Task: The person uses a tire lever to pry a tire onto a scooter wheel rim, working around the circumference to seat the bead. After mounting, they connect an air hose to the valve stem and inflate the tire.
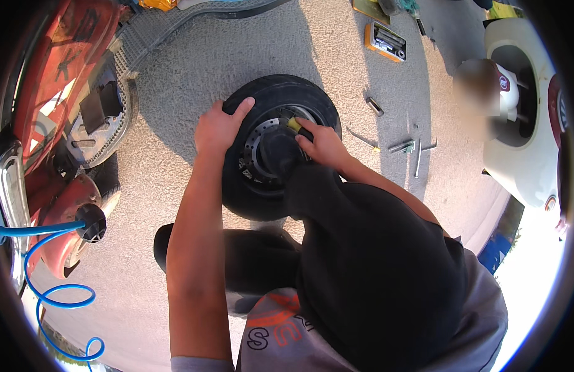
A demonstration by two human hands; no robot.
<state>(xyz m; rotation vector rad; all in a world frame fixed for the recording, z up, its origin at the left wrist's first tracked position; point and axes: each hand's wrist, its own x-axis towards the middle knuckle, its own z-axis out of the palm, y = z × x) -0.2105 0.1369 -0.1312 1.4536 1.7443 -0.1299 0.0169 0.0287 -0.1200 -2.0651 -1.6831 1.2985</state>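
A black scooter-type wheel rests in front of my knees, its tyre (pixel 318 99) around a metal rim with a silver ring full of holes (pixel 253 141). My left hand (pixel 217 127) grips the tyre at its upper left, thumb on the near side and fingers curled over the edge, mostly hidden. Inside the rim's upper right, my right hand (pixel 324 144) is closed round a tool with a yellow-and-black handle (pixel 294 124). The working end of that tool cannot be made out. Part of the hub is covered by dark cloth in the foreground.
Right of the wheel lie a metal socket (pixel 374 106), a thin yellow-tipped tool (pixel 363 140) and a wrench (pixel 418 158). Farther off is an orange tool case (pixel 386 42). A red scooter body (pixel 57 80) and blue coiled hose (pixel 67 296) flank the left; a white vehicle body (pixel 523 167) stands right.
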